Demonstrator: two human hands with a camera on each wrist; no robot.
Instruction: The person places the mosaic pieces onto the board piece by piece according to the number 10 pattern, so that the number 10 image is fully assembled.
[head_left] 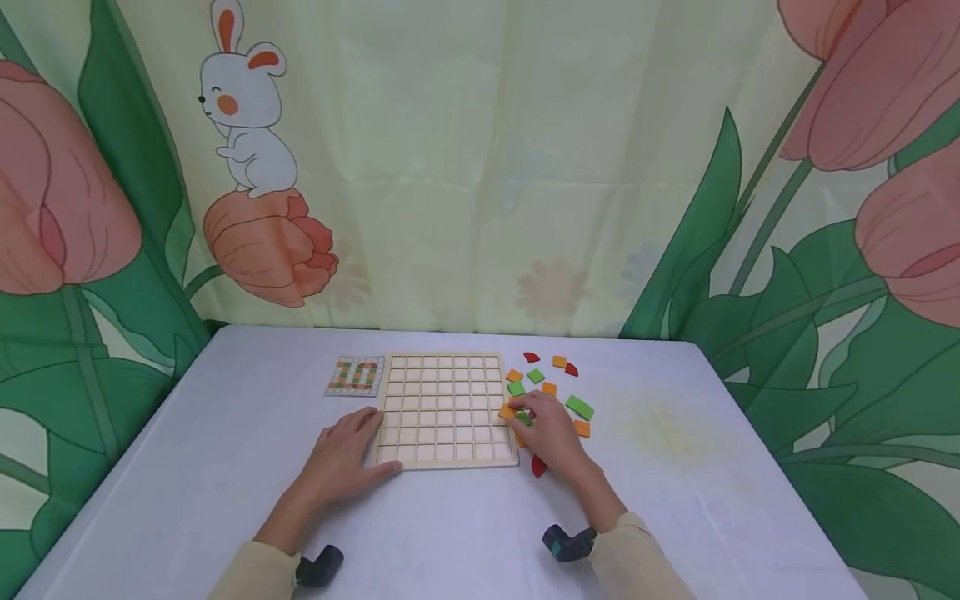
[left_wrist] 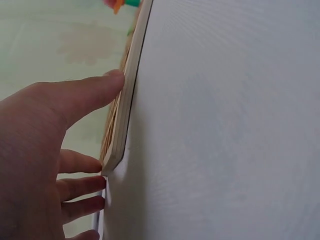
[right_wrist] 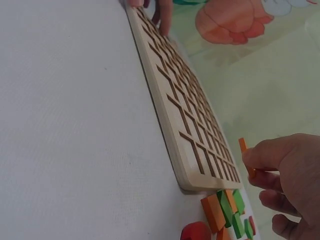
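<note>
A wooden grid board (head_left: 444, 417) with square cells lies on the white table. My left hand (head_left: 347, 446) rests at the board's near left corner, thumb on the front edge and straight fingers along the left side. Between thumb and fingertips my right hand (head_left: 553, 435) pinches an orange square tile (right_wrist: 244, 145), held above the board's right edge. Under and around that hand lie loose tiles: a green rectangle (head_left: 580, 407), orange squares such as one orange tile (head_left: 582, 428), and a red quarter-round tile (head_left: 537, 467) by the wrist.
A pattern card (head_left: 355, 377) with a coloured grid lies left of the board. More green, orange and red pieces, including a red piece (head_left: 531, 357), spread behind the right hand. Dark wrist devices (head_left: 568, 543) are strapped near both sleeves. A printed curtain (head_left: 480, 167) hangs behind the table.
</note>
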